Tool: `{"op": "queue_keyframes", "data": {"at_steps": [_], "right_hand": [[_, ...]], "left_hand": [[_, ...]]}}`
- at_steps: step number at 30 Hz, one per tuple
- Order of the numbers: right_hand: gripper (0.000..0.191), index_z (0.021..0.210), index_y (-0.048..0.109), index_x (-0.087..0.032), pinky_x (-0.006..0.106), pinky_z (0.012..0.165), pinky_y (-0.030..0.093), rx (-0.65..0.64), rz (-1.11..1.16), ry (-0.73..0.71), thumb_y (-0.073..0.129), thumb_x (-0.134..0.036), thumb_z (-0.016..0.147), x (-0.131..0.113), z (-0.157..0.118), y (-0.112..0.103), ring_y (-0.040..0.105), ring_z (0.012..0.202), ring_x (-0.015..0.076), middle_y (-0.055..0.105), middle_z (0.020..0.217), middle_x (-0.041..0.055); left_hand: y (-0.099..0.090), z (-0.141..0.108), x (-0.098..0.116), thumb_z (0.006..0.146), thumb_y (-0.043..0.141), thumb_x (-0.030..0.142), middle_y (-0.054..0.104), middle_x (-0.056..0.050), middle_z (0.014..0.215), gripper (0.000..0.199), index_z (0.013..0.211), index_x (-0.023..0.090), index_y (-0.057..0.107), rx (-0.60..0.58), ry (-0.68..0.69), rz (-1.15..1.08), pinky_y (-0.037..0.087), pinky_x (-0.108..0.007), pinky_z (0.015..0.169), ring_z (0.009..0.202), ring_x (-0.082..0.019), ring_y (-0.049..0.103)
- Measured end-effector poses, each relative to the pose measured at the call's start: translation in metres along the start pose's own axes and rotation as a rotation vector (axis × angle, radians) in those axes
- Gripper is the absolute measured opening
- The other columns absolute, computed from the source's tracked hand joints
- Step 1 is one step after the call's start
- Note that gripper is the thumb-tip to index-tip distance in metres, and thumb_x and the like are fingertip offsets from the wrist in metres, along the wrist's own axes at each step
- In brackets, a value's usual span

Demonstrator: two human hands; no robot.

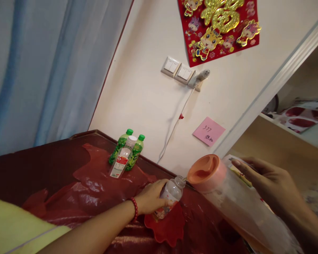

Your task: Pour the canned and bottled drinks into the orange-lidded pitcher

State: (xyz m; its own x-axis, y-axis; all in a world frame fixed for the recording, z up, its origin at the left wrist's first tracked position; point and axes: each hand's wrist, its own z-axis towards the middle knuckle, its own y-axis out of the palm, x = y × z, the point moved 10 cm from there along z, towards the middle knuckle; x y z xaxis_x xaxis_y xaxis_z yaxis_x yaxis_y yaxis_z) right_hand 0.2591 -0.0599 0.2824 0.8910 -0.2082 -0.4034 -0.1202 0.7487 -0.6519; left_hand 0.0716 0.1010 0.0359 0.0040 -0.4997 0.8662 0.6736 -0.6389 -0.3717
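My left hand [151, 197], with a red bead bracelet at the wrist, is wrapped round a clear bottle [173, 192] with a floral label and no cap. The bottle leans to the right over a red scalloped dish [169, 231]. My right hand [265, 180] grips the handle of a large translucent pitcher [241, 201] with an orange lid [204, 171]. The pitcher is tipped to the left, its spout at the bottle's mouth. A thin stream seems to run between them. The pitcher's lower end is cut off by the frame.
Two green bottles [136, 152] and a white-capped clear bottle [122, 160] stand on the dark table [5, 176], on crumpled red plastic [95, 187]. Behind are a wall with switches [172, 66], a cord and a pink note [209, 131]. Shelves [288, 130] stand at right.
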Motion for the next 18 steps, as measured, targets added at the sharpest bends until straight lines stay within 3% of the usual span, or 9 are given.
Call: {"op": "queue_keyframes", "data": {"at_steps": [4,12,18], "right_hand": [[0.063,0.093,0.081,-0.027,0.029,0.071,0.047,-0.033,0.015,0.032,0.068,-0.081,0.065,-0.001,0.001,0.002,0.066,0.088,0.0254,0.075,0.095,0.0004],[0.066,0.089,0.081,-0.027,0.031,0.069,0.046,-0.022,-0.002,0.040,0.067,-0.084,0.060,-0.006,0.002,0.000,0.065,0.082,0.0250,0.074,0.089,0.0014],[0.064,0.086,0.080,-0.026,0.028,0.063,0.048,-0.004,-0.044,-0.031,0.064,-0.084,0.064,-0.014,0.002,-0.002,0.065,0.073,0.0220,0.073,0.080,0.0011]], "left_hand": [[0.000,0.000,0.001,0.073,0.077,0.026,0.071,-0.003,0.130,0.056,0.128,0.027,0.063,-0.007,0.008,0.009,0.048,-0.034,0.098,0.116,-0.029,0.066],[0.000,0.000,0.002,0.073,0.076,0.026,0.070,-0.004,0.132,0.058,0.130,0.027,0.062,-0.006,0.004,0.008,0.049,-0.035,0.098,0.118,-0.029,0.065],[0.000,-0.001,0.004,0.074,0.075,0.027,0.069,-0.006,0.133,0.057,0.130,0.025,0.062,-0.008,0.012,0.010,0.049,-0.036,0.098,0.119,-0.030,0.065]]}}
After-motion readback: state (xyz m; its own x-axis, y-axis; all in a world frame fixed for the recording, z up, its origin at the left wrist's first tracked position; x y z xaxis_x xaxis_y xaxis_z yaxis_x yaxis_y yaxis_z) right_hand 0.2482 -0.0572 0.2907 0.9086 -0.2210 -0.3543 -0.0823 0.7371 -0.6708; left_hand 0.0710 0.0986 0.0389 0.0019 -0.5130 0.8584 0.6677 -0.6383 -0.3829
